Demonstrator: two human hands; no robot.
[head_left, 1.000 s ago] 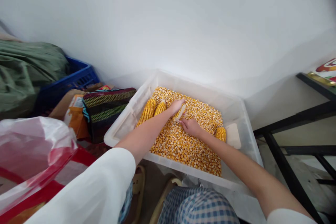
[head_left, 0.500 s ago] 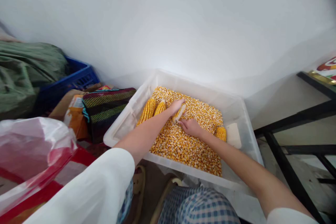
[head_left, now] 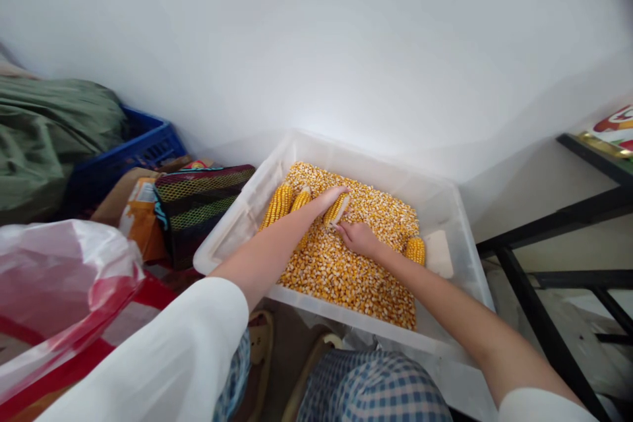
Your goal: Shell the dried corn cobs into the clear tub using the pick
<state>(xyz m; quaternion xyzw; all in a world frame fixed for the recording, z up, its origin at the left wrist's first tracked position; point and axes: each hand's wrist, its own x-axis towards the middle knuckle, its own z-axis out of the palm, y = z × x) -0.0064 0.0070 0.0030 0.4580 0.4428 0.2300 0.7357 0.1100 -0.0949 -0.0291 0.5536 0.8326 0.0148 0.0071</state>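
Your left hand (head_left: 334,196) is wrapped over the upper part of the corn cob (head_left: 336,210), which sits above the loose kernels (head_left: 356,290) near the middle of the clear bin (head_left: 469,277), long axis running from seven to one o'clock. From your right hand (head_left: 360,238) the cob lies towards ten o'clock, your thumb and fingers pinched together on its lower end, though your left is nearer its middle. Your left forearm reaches in from eight o'clock, palm-side fingers hidden, your right from four, knuckles up.
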